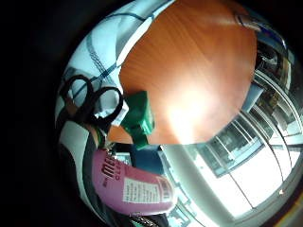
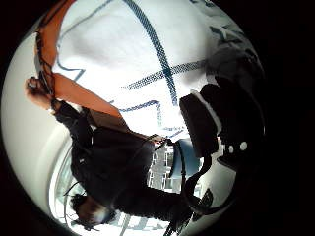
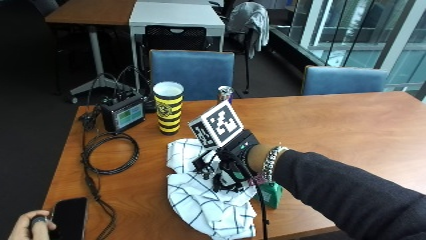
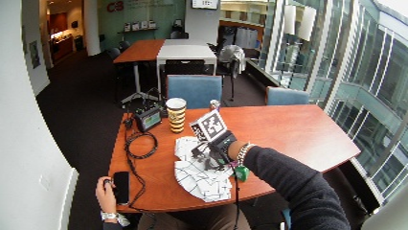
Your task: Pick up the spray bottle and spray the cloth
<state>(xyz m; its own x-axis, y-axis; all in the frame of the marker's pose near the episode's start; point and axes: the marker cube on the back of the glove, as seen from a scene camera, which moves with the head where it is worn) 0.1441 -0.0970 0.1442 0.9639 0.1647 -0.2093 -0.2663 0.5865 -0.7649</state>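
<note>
Gloved R hand over white checked cloth, grip clenched on pink, green-nozzled spray bottle.

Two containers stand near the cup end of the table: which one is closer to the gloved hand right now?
The small silver can at the table's far edge is slightly closer to the gloved right hand than the yellow-and-black patterned cup, which stands further toward the black box.

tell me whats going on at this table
A person's gloved right hand holds a spray bottle with a green nozzle and pink body over a white checked cloth crumpled on the wooden table. No spray shows. Their bare hand holds a phone at the table's edge. A yellow-and-black cup stands behind the cloth.
</note>
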